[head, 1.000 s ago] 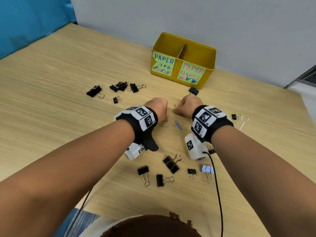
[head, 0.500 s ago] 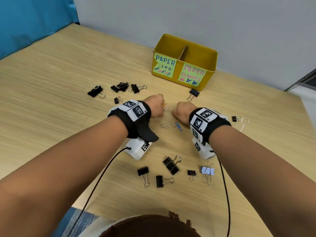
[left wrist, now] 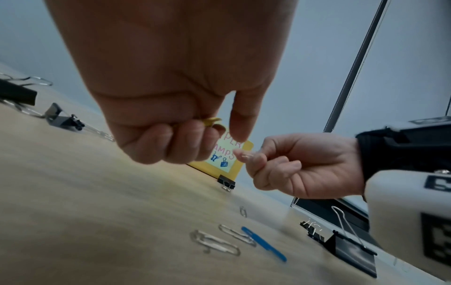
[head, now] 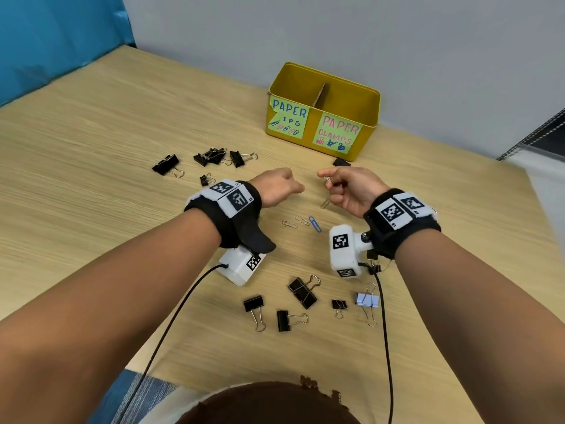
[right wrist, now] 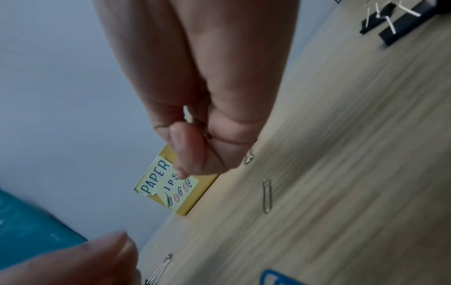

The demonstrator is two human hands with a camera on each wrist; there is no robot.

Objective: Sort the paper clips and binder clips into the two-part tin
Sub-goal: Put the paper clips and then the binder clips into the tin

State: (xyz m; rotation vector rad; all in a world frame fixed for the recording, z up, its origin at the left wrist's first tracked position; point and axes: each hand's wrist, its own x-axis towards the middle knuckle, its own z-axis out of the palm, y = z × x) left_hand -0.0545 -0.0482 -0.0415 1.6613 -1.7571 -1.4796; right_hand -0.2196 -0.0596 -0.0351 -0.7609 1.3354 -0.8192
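The yellow two-part tin (head: 345, 90) stands at the back, labelled PAPER CLIPS on the left and PAPER CLAMPS on the right. My left hand (head: 281, 186) hovers in front of it as a fist; the left wrist view shows its fingers curled round a yellow paper clip (left wrist: 212, 121). My right hand (head: 342, 185) is beside it, palm turned inward, pinching a silver paper clip (head: 328, 180) between thumb and fingers. On the table below lie silver paper clips (head: 289, 224) and a blue paper clip (head: 315, 224).
Black binder clips lie in a group at the left (head: 214, 156), and one sits just before the tin (head: 341, 162). Several more lie near me (head: 302, 292), among them a lavender one (head: 367, 299). Camera cables trail from both wrists. A grey wall is behind the tin.
Both hands have risen off the table, each with a paper clip. The right hand has turned palm inward, and its silver clip now shows.
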